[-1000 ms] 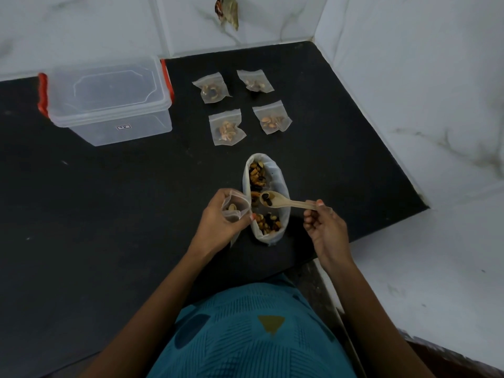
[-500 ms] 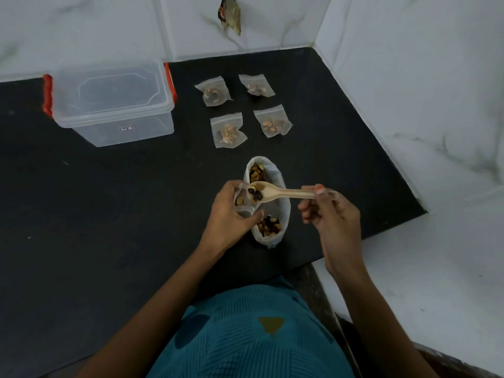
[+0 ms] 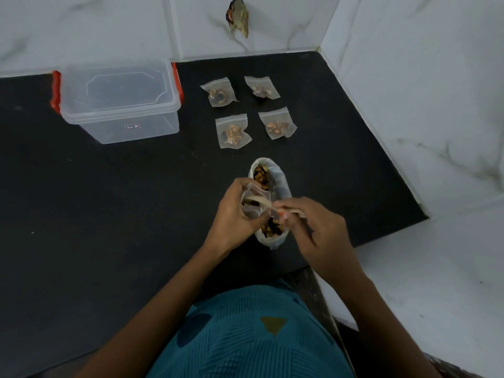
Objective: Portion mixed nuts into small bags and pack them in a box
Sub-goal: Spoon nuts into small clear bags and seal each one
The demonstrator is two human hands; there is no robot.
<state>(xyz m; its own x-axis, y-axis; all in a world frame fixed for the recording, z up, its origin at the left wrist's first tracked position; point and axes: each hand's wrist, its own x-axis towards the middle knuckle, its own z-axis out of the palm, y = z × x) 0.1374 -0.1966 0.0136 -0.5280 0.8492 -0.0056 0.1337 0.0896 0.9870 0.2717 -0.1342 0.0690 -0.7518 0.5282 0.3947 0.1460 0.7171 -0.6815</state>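
A clear lidded box (image 3: 120, 102) with red latches sits far left on the black counter (image 3: 81, 214). Right of it, four small filled bags (image 3: 233, 132) lie flat, each apart. Nearer, the left hand (image 3: 231, 216) grips an open small bag (image 3: 252, 211) at the left edge of the big bag of mixed nuts (image 3: 275, 173), whose middle the hands hide. The spoon (image 3: 257, 199) tip sits inside the small bag, its load blurred. The right hand (image 3: 319, 233) pinches the handle, which is mostly covered.
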